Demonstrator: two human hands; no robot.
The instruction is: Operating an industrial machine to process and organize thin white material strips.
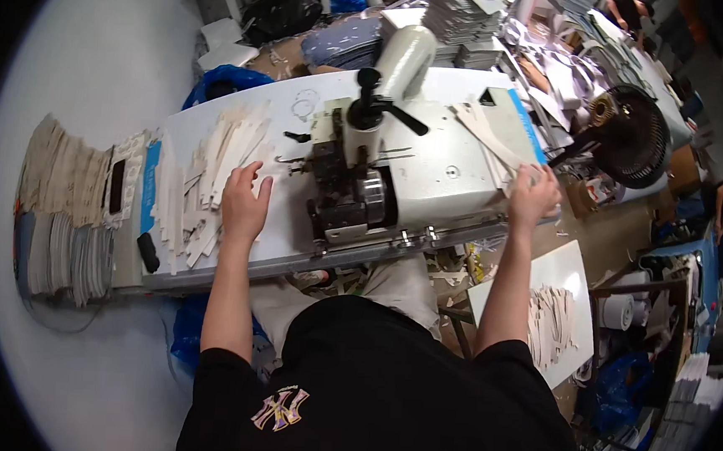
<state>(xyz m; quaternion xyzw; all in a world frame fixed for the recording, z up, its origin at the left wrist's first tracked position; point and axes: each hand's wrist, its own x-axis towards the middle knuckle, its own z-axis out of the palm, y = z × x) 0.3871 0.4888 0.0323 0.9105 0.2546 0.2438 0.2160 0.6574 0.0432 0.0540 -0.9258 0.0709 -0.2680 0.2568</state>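
My left hand [246, 202] is raised over the white worktable, thumb and fingers apart, holding nothing. It is between a loose pile of pale, thin strips [219, 161] and the working head of a cream-coloured machine [453, 169] with a round steel wheel [373, 197]. At the machine's right end, my right hand [535, 194] has its fingers curled on the near ends of a few long pale strips [489, 138]. These lie across the machine's flat top. The fingertips are partly hidden.
Stacked beige and grey pieces [65, 205] stand at the table's left end beside a black object [148, 252]. A black fan [628, 135] is at the right. Below it, a white board [572, 270] carries more strips. Material heaps [345, 44] lie behind; other people work far right.
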